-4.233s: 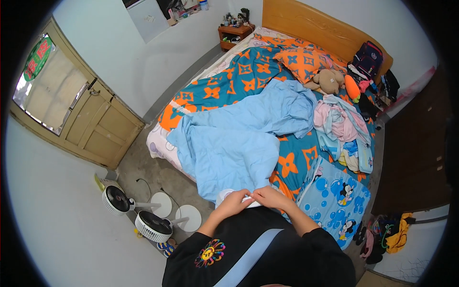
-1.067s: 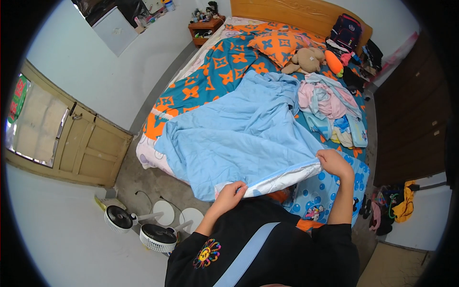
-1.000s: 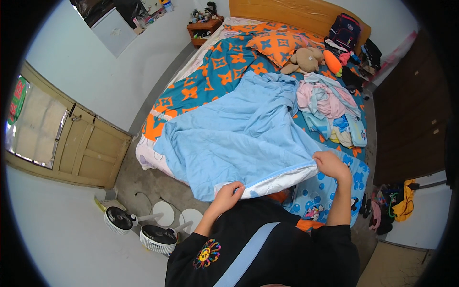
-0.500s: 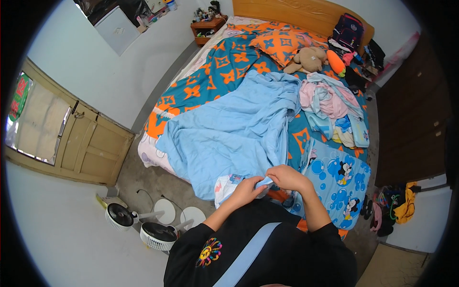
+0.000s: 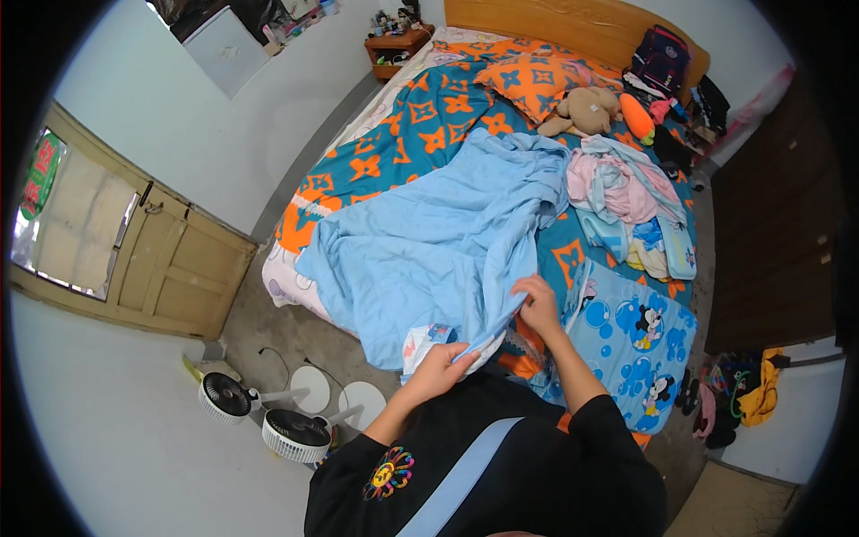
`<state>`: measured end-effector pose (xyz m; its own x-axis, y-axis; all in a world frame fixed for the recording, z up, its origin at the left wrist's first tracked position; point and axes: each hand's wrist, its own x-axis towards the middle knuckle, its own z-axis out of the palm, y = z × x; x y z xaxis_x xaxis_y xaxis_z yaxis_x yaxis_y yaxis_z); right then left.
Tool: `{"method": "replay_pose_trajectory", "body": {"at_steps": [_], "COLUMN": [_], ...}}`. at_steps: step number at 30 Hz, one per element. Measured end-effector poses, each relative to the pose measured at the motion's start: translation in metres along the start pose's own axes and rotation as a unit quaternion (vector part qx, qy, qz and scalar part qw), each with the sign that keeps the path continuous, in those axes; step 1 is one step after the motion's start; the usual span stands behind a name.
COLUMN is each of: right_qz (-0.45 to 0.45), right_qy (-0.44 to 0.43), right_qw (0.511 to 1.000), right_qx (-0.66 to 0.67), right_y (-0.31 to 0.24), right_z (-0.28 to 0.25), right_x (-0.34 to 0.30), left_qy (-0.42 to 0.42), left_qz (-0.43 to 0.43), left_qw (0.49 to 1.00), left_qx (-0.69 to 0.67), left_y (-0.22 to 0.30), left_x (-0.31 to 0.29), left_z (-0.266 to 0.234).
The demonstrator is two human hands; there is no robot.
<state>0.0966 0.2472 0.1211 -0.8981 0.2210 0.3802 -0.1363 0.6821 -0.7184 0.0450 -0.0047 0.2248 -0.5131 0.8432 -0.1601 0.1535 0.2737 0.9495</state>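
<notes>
Both hands are positioned at the near edge of the light blue fabric cover [image 5: 420, 246], which lies spread and creased over the near-middle part of the bed [image 5: 577, 31]. The left hand [image 5: 438, 369] grasps the near edge of the cover between thumb and fingers; a white printed section [image 5: 415, 351] is exposed just left of this grip. The right hand [image 5: 540, 307] is located farther away and to the right, fingers curled at the right edge of the cover; whether they pinch the fabric cannot be told. A teal-and-orange bedspread [image 5: 371, 167] extends beneath the cover. To the right of the right hand lies a blue printed textile [image 5: 631, 345]. Farther away, a pink and pale blue fabric bundle [image 5: 626, 190] sits just right of the cover. At the far end are an orange patterned pillow [image 5: 528, 83], a brown plush toy [image 5: 591, 110], an orange carrot-shaped toy [image 5: 637, 119] and a dark backpack [image 5: 660, 61]. Two fans, one farther left [image 5: 225, 396] and one nearer [image 5: 298, 431], stand on the floor at near left.
</notes>
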Motion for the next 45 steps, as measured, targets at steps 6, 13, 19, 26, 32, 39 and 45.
{"method": "replay_pose_trajectory", "body": {"at_steps": [6,13,19,26,32,39,45], "right_qz": [0.073,0.169,0.115,0.077,-0.012,0.133,0.234], "right_qy": [0.206,-0.044,0.088,0.013,-0.216,-0.348,-0.281], "right_qw": [0.975,0.984,0.989,0.995,0.956,0.88,0.845], "right_qx": [0.046,0.034,0.017,-0.069,-0.198,-0.296,-0.39], "right_y": [0.06,0.053,0.011,0.031,0.059,0.083,0.087], "right_z": [-0.014,0.001,0.033,0.043,-0.003,-0.11,-0.2], "right_x": [0.01,-0.016,-0.001,0.015,0.015,-0.007,-0.053], "left_qy": [0.052,0.054,0.066,0.076,0.072,0.006,-0.087], "left_qz": [-0.031,-0.067,-0.08,-0.097,-0.051,-0.05,0.004], "left_qw": [0.993,0.988,0.984,0.982,0.992,0.999,0.99], "left_qx": [-0.103,-0.132,-0.145,-0.146,-0.092,-0.011,0.107], "left_y": [-0.006,0.0,-0.01,-0.002,-0.015,-0.057,-0.052], "left_x": [-0.008,-0.011,-0.008,-0.018,-0.022,-0.006,0.03], "left_z": [-0.014,-0.008,-0.007,-0.012,-0.013,0.01,0.047]}}
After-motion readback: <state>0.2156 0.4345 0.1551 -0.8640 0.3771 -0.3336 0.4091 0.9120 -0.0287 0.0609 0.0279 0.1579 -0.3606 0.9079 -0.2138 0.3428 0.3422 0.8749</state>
